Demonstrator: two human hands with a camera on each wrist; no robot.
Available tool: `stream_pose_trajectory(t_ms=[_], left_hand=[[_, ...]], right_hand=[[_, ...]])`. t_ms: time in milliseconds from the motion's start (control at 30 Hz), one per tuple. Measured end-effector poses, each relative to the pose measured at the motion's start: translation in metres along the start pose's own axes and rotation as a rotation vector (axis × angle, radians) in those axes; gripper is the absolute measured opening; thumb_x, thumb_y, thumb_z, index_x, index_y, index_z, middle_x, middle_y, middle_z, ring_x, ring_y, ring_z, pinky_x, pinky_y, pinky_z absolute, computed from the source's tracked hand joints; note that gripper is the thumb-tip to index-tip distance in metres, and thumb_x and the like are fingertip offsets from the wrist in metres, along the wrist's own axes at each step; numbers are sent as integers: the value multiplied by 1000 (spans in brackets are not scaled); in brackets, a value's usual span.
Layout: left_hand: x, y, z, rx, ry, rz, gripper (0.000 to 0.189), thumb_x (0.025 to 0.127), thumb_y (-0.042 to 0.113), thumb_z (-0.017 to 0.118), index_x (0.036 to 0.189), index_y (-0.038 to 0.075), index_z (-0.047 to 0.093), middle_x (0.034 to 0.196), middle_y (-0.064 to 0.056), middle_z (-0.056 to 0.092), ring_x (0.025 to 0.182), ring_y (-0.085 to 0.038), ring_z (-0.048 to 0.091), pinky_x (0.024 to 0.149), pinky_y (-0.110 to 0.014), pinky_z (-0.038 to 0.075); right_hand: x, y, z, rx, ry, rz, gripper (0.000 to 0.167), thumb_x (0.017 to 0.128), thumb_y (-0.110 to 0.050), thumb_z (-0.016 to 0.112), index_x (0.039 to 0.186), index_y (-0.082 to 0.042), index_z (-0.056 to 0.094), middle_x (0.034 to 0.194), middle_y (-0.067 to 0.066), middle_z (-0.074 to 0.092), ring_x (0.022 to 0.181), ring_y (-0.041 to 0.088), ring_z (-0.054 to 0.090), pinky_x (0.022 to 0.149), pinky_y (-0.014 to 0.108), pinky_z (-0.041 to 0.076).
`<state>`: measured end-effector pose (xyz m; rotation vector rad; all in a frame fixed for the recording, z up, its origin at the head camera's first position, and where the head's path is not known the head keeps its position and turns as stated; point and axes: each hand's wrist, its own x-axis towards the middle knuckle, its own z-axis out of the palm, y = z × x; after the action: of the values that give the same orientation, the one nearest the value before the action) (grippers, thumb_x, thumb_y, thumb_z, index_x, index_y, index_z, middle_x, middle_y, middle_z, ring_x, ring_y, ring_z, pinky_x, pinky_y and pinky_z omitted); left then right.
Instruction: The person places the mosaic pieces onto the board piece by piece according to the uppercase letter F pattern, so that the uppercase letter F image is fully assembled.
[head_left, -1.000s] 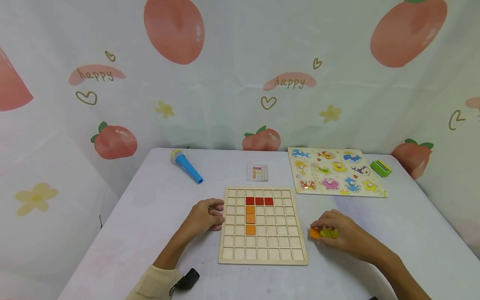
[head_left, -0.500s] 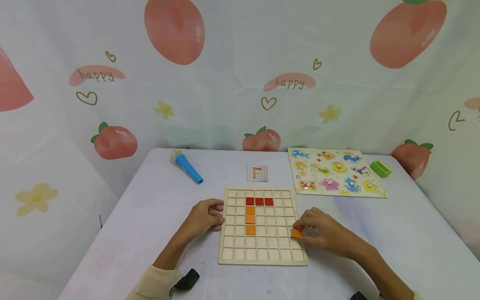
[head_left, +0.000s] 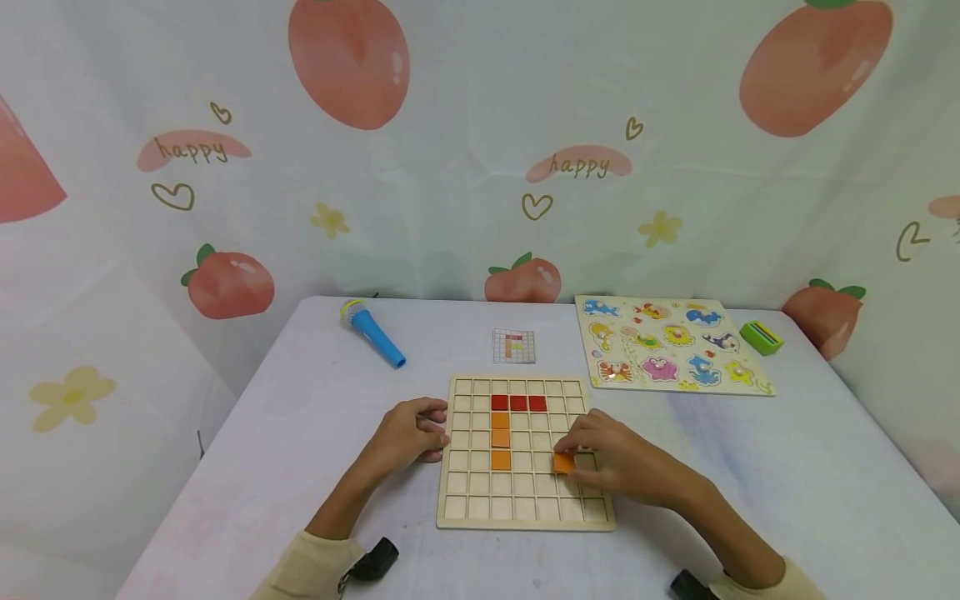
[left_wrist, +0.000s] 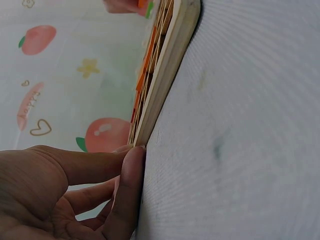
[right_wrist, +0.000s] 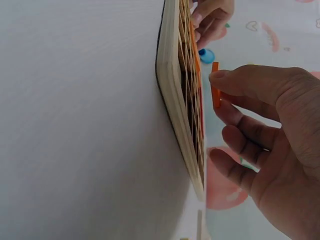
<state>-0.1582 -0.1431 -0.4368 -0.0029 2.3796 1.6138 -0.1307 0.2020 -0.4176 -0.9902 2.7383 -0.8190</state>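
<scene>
In the head view, a wooden grid board (head_left: 525, 508) lies on the table. Three red tiles (head_left: 518, 403) form a row in it, with a column of three orange tiles (head_left: 500, 437) below the leftmost. My left hand (head_left: 405, 429) holds the board's left edge; in the left wrist view its thumb and a finger meet at the rim. My right hand (head_left: 626, 458) pinches another orange tile (head_left: 563, 463) between thumb and fingers, over the right part of the board. The right wrist view shows this tile (right_wrist: 215, 85) edge-on, raised off the grid, the other fingers spread loosely.
Behind the board lies a small pattern card (head_left: 514, 346) with a coloured grid. A blue toy microphone (head_left: 378, 337) is at the back left. An animal puzzle board (head_left: 667, 346) and a green block (head_left: 762, 337) occupy the back right.
My right hand has picked the orange tile from beside yellow tiles right of the board and carried it left over the grid. The yellow tiles are now hidden from view. My left hand stays still.
</scene>
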Motion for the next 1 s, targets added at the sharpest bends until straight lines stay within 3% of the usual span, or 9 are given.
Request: stream_pose_trajectory(t_ms=[167, 733, 1000], left_hand=[[0, 0, 0, 1, -4, 2, 52, 90, -8, 75, 140, -2, 64, 119, -11, 67, 91, -16, 70, 69, -33, 68], [0, 0, 1, 19, 7, -2, 51, 90, -8, 76, 139, -1, 64, 118, -10, 67, 90, -15, 70, 69, -32, 68], [0, 0, 0, 4, 9, 7, 51, 89, -10, 75, 139, -3, 64, 118, -12, 67, 92, -16, 69, 68, -32, 68]], right_hand=[[11, -5, 4, -1, -21, -15, 21, 94, -20, 80, 116, -21, 80, 111, -17, 67, 109, 8, 54, 96, 32, 56], [35, -28, 22, -17, -76, -54, 24, 93, -26, 82, 116, -20, 81, 111, -16, 65, 112, 8, 53, 101, 32, 56], [44, -36, 29, -46, -95, -115, 21, 94, -25, 81, 114, -18, 81, 105, -14, 66, 102, 5, 51, 90, 22, 54]])
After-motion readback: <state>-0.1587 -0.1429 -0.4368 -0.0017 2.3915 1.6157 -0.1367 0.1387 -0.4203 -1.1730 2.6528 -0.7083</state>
